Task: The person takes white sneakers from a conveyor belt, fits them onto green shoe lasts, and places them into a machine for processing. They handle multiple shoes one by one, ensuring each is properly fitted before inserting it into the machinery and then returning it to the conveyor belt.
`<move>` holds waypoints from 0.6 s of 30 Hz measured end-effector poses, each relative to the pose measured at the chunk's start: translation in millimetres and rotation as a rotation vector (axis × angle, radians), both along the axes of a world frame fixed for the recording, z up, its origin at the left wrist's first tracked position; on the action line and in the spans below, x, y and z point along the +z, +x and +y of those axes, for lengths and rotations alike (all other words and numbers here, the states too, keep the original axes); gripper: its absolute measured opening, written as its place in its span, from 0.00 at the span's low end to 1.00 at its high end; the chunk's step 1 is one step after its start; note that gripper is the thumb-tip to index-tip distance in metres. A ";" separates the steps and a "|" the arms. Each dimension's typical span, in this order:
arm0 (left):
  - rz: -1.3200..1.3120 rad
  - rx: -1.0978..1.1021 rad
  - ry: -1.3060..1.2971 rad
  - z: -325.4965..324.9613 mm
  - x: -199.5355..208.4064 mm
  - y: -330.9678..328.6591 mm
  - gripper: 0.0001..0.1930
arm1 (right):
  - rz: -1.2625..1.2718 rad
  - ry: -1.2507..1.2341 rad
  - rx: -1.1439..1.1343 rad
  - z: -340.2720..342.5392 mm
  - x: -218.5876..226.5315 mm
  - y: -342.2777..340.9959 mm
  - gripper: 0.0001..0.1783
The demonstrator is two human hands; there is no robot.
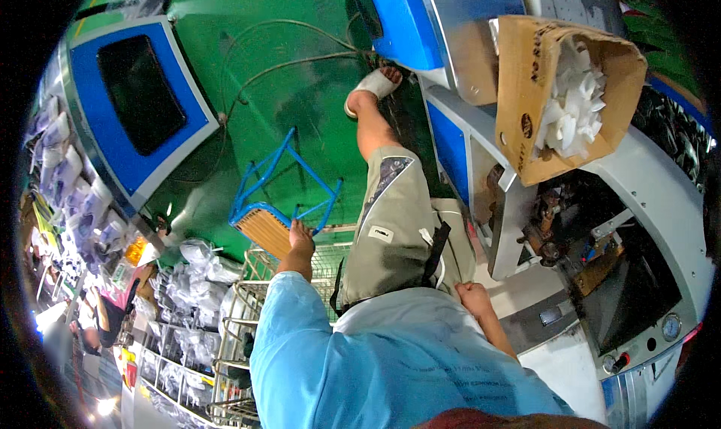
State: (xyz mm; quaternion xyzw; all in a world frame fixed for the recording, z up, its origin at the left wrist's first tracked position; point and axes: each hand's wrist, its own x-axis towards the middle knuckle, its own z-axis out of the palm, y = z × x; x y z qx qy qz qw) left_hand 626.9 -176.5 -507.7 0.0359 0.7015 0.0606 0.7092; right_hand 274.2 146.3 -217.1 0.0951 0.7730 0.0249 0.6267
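My left hand point(300, 236) grips the edge of a small stool point(269, 230) with a slatted wooden seat and a blue metal frame. The stool is tipped on its side, its legs pointing forward and to the right over the green floor. Beside my hip, my right hand point(475, 298) is closed with curled fingers. What it holds, if anything, is hidden. It is near the grey and white machine point(668, 219) on my right, and I cannot tell whether it touches my shorts.
A cardboard box point(518, 106) of white plastic pieces sits on the machine. A wire cart point(225, 354) stands close on my left, with bagged parts point(199, 279) on racks beyond. A blue-and-grey machine panel point(139, 91) stands at far left. A hose point(278, 69) runs across the floor ahead.
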 end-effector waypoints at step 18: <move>0.914 -0.162 0.030 -20.1 -20.1 -203.5 0.33 | 0.168 -0.190 0.054 22.3 -23.0 10.0 0.24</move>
